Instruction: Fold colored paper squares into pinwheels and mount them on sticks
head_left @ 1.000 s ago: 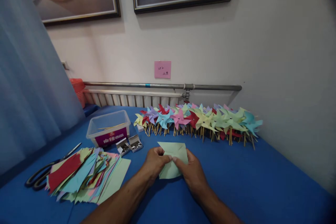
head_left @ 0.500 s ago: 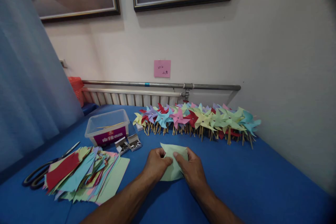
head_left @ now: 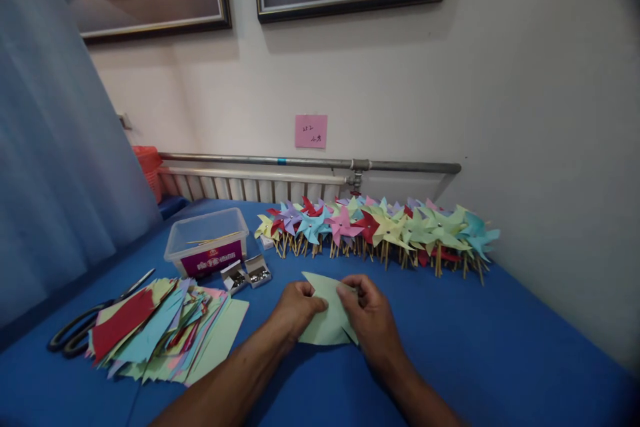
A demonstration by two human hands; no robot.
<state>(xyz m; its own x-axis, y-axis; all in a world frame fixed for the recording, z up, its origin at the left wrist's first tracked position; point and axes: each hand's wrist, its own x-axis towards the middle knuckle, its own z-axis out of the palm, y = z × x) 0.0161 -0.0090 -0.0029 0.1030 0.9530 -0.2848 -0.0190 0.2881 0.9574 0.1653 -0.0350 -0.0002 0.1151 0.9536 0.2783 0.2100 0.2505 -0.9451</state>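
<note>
A light green paper sheet (head_left: 325,320) lies on the blue table (head_left: 475,347) in front of me, its flaps partly folded toward the middle. My left hand (head_left: 295,310) pinches its left side with fingers curled over the paper. My right hand (head_left: 370,317) grips the right side, fingers bent over the top flap. The paper's centre is partly hidden by my fingers.
A stack of cut coloured papers (head_left: 160,333) lies at the left with black scissors (head_left: 80,333) beside it. Behind stand a clear plastic box (head_left: 207,243) holding thin sticks and two small open boxes of pins (head_left: 247,273). A row of finished paper pinwheels (head_left: 380,230) lines the back wall.
My right hand has shifted up and over the top flap, folding it inward. The paper's lower corner now sticks out below my hands. My left hand has hardly moved.
</note>
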